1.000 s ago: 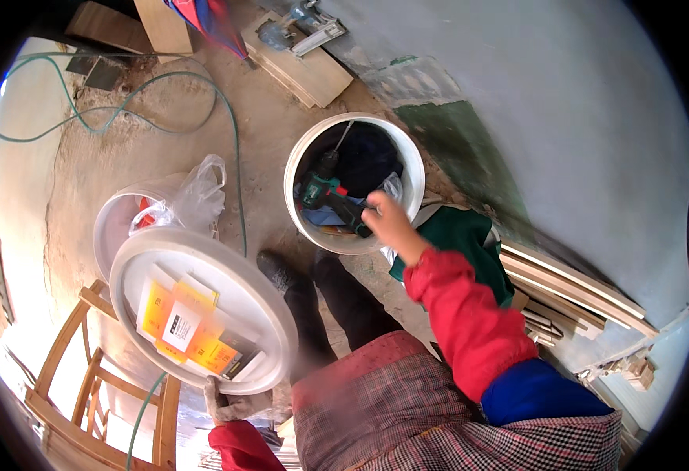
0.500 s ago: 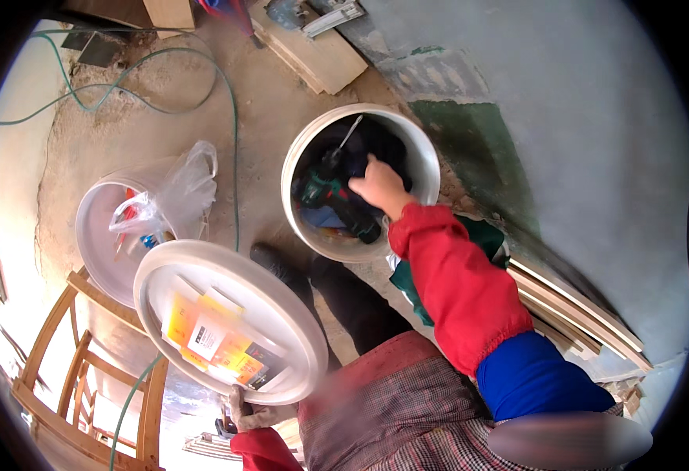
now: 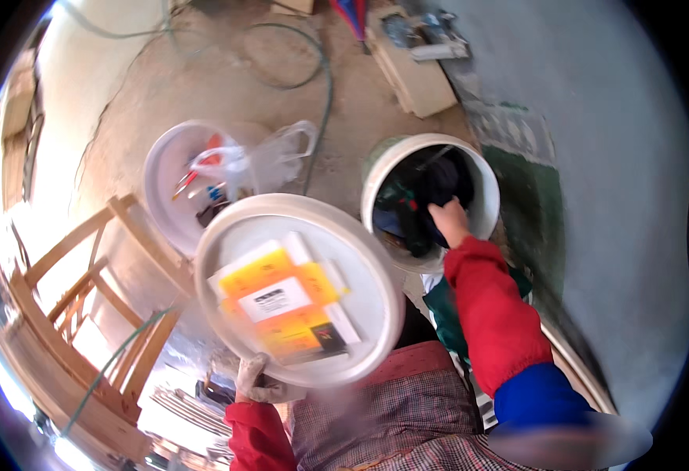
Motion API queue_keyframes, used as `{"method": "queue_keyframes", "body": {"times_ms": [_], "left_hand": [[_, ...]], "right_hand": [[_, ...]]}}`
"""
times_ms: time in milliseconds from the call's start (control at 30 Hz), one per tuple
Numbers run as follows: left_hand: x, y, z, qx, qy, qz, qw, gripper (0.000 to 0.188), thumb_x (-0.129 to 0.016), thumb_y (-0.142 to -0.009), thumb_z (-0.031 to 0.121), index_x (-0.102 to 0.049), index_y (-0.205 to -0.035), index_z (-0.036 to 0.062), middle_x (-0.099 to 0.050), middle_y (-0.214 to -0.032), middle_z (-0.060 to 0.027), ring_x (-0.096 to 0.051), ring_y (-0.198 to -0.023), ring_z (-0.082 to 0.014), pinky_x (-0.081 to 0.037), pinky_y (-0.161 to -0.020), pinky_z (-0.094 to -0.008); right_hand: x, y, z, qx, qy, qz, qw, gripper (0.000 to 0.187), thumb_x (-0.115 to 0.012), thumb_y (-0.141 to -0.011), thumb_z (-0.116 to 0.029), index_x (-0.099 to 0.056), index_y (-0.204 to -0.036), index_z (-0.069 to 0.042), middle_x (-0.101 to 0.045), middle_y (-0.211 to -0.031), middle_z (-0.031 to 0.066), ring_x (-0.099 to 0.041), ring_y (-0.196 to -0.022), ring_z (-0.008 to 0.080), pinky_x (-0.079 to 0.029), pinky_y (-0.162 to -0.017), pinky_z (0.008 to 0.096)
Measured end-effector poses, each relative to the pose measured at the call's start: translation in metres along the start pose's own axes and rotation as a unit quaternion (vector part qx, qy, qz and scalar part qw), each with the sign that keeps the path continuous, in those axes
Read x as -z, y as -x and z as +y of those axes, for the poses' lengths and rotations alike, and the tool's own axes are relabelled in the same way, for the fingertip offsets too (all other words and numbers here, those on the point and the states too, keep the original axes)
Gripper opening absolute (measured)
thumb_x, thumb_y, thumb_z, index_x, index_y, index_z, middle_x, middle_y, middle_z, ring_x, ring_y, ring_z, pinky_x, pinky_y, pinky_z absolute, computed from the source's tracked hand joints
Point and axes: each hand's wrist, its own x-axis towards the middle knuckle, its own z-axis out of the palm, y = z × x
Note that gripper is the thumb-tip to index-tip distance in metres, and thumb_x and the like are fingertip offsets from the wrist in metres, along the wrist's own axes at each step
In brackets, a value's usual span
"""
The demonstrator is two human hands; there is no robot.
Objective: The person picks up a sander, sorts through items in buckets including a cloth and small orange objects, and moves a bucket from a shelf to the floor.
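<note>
My left hand (image 3: 259, 382), in a pale glove, grips the lower rim of a round white lid (image 3: 368, 228), held tilted in front of me. A yellow-and-white flattened carton (image 3: 277, 298) rests against the lid's face. My right hand (image 3: 449, 222) is bare and reaches into a white bucket (image 3: 486, 180). Its fingers touch the dark contents; blur and those contents hide how they are bent. Beside that hand in the bucket lies a dark green cordless drill (image 3: 407, 212) with a bit fitted. Dark cloth-like material (image 3: 448, 173) fills the space around it.
A second white bucket (image 3: 156, 177), with a clear plastic bag (image 3: 277, 161) and small tools, stands at the left. Near it is a wooden chair-like frame (image 3: 85, 235). A green hose (image 3: 325, 110) crosses the floor. Boards (image 3: 415, 74) lie by the grey wall (image 3: 595, 118).
My view has turned, so the buckets and boards sit farther right. The lid has moved up and right and faces me more fully. My right hand remains in the bucket.
</note>
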Motion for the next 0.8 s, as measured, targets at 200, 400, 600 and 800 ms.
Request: {"method": "queue_keyframes", "body": {"times_ms": [200,400,600,800], "left_hand": [[0.016,-0.010,-0.018,0.512,0.570,-0.064,0.639,0.050,-0.062,-0.078,0.011,-0.044,-0.123,-0.0017,-0.058,-0.111,-0.0156,-0.061,-0.093,-0.0251,-0.051,-0.077,-0.0361],[0.027,0.016,-0.073,0.518,0.520,-0.094,0.673,0.053,-0.067,-0.077,0.013,-0.046,-0.123,-0.0014,-0.062,-0.105,-0.0101,-0.060,-0.093,-0.0206,-0.048,-0.082,-0.0327],[0.066,0.030,-0.100,0.499,0.511,-0.086,0.695,0.040,-0.066,-0.080,0.014,-0.053,-0.115,-0.0005,-0.061,-0.107,-0.0060,-0.057,-0.097,-0.0148,-0.047,-0.082,-0.0289],[0.087,0.035,-0.111,0.532,0.483,-0.094,0.690,0.032,-0.067,-0.080,0.014,-0.058,-0.107,-0.0014,-0.065,-0.095,-0.0071,-0.061,-0.085,-0.0141,-0.050,-0.073,-0.0273]], "right_hand": [[0.026,0.032,0.014,0.237,-0.032,0.114,0.964,0.050,-0.067,-0.075,-0.024,-0.050,-0.115,0.001,-0.057,-0.107,0.0221,-0.055,-0.098,0.0382,-0.043,-0.086,0.0430],[0.045,0.103,-0.143,0.337,-0.139,0.089,0.927,0.024,-0.052,-0.081,0.003,-0.058,-0.104,-0.002,-0.060,-0.096,0.0144,-0.059,-0.086,0.0264,-0.048,-0.073,0.0306],[-0.075,0.151,-0.344,0.577,-0.165,-0.138,0.788,0.021,-0.055,-0.078,-0.001,-0.059,-0.099,-0.003,-0.061,-0.091,0.0149,-0.059,-0.084,0.0328,-0.048,-0.072,0.0373],[-0.235,0.069,-0.425,0.559,0.112,-0.202,0.796,0.029,-0.053,-0.075,-0.002,-0.056,-0.104,0.000,-0.059,-0.104,0.0216,-0.054,-0.099,0.0386,-0.045,-0.085,0.0413]]}}
